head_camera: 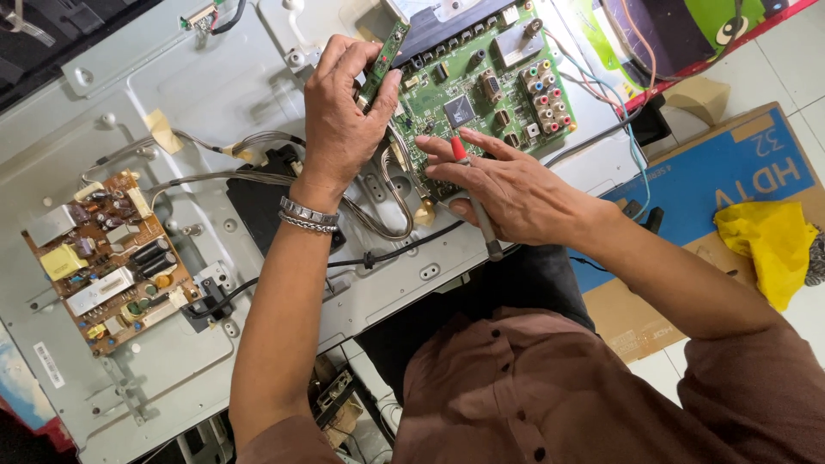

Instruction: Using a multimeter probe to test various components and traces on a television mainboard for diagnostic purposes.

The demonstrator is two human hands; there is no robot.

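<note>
My left hand (344, 112) grips a narrow green circuit strip (383, 58), holding it tilted above the grey metal back panel (215, 94). Two metal bracelets ring that wrist. My right hand (507, 185) rests on the lower edge of a large green main board (481, 86) and holds a grey probe with a red tip (468, 185), its tip on the board. A bundle of grey ribbon wires (387, 193) curls beneath both hands.
A brown power board (107, 262) with capacitors sits at the left of the panel. A black cable (378, 256) crosses the panel's lower part. A blue cardboard box (730, 172) with a yellow cloth (773, 241) lies at right on the white floor.
</note>
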